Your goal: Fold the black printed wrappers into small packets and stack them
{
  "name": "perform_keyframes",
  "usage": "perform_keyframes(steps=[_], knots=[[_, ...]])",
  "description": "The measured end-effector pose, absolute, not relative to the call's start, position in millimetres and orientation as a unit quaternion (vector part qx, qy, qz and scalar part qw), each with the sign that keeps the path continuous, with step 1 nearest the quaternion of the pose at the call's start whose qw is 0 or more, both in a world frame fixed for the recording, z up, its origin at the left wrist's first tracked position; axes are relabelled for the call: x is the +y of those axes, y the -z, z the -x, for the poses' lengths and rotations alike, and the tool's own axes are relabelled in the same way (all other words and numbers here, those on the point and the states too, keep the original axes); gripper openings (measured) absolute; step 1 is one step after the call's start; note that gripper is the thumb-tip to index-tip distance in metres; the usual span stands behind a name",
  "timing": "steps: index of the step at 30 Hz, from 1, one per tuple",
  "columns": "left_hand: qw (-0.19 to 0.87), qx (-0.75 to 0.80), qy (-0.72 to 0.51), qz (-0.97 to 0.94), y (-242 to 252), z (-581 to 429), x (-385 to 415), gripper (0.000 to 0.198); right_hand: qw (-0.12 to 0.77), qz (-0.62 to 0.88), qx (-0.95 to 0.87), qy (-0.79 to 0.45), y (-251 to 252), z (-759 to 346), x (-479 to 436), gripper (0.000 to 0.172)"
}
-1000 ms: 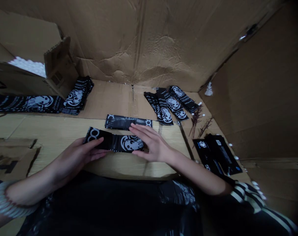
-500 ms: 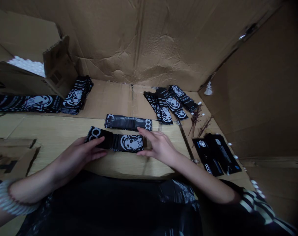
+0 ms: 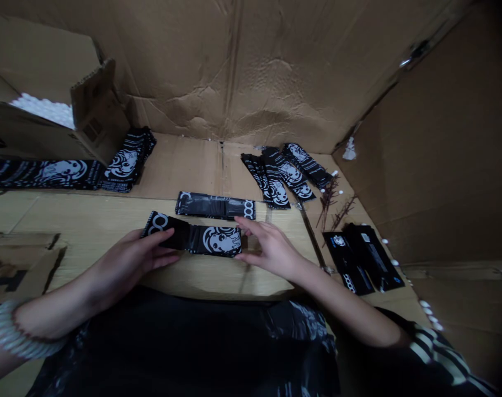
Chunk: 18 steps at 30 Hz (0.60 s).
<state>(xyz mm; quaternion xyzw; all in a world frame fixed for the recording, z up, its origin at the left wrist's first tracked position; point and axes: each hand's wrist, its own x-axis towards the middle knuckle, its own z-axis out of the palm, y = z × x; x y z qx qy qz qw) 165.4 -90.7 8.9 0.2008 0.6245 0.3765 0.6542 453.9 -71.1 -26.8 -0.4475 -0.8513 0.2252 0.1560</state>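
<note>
A long black packet [image 3: 197,238] with a white cartoon face and a ring logo lies across the cardboard work surface [image 3: 110,220] in front of me. My left hand [image 3: 133,264] grips its left end between thumb and fingers. My right hand [image 3: 267,248] pinches its right end, thumb below and fingers above. Just behind it lies a second black packet [image 3: 215,205], flat and untouched.
Stacks of the same packets lie at the left [image 3: 127,162], far left [image 3: 39,173] and back right [image 3: 284,173]. Thin brown sticks [image 3: 334,204] and two dark pouches [image 3: 362,259] sit to the right. Cardboard walls [image 3: 255,71] enclose the space. A black bag [image 3: 193,353] covers my lap.
My right hand slid off the top of the packet to its right end and now pinches it. The left hand keeps its grip.
</note>
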Motion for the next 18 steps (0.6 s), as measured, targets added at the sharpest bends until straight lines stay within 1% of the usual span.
perform_keyframes(steps=[3,7,9,15,18], knots=[[0.659,0.614,-0.385,-0.203,-7.3,-164.8,-90.5,0.018,0.162,0.455,-0.846,-0.227,26.2,-452.1,-71.9,0.08],[0.664,0.61,-0.387,-0.193,-7.4,-164.9,-89.0,0.016,0.137,0.464,-0.847,-0.222,25.0,-452.4,-74.4,0.089],[0.662,0.611,-0.389,-0.192,-7.8,-164.9,-89.1,0.016,0.13,0.463,-0.85,-0.217,25.2,-453.8,-75.9,0.09],[0.665,0.607,-0.384,-0.207,-5.4,-162.6,-91.1,0.013,0.135,0.461,-0.854,-0.197,28.6,-454.6,-78.2,0.076],[0.671,0.599,-0.379,-0.216,-3.6,-161.4,-90.9,0.013,0.139,0.46,-0.858,-0.182,28.6,-453.4,-79.0,0.076]])
